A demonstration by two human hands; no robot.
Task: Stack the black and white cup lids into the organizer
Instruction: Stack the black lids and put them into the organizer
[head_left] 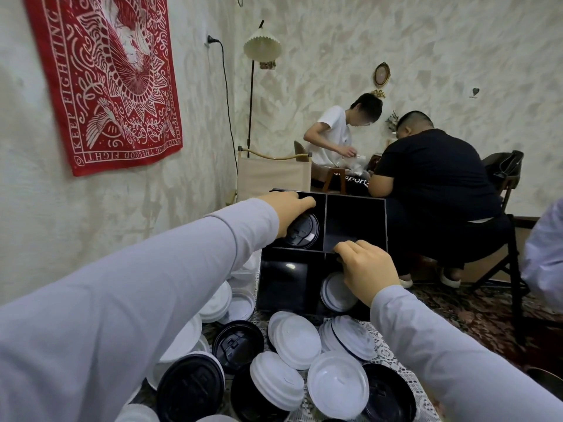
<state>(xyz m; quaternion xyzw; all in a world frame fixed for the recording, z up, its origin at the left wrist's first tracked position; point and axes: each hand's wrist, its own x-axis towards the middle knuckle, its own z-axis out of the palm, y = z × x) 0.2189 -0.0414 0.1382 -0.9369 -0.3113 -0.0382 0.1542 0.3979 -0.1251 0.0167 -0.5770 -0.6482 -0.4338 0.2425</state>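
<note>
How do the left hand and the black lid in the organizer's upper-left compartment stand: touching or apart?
Touching. The head view shows the left hand curled over the black lid at its rim, with no gap between them, inside the organizer.

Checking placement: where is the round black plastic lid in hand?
Head view, centre: the lid is in the black organizer's far-left compartment, under the left hand.

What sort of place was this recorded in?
Probably a small café or similar shop room: heaps of takeaway cup lids beside a black organizer on a lace-covered table, two other people busy nearby, and a floor lamp and red wall hanging as decor.
</note>
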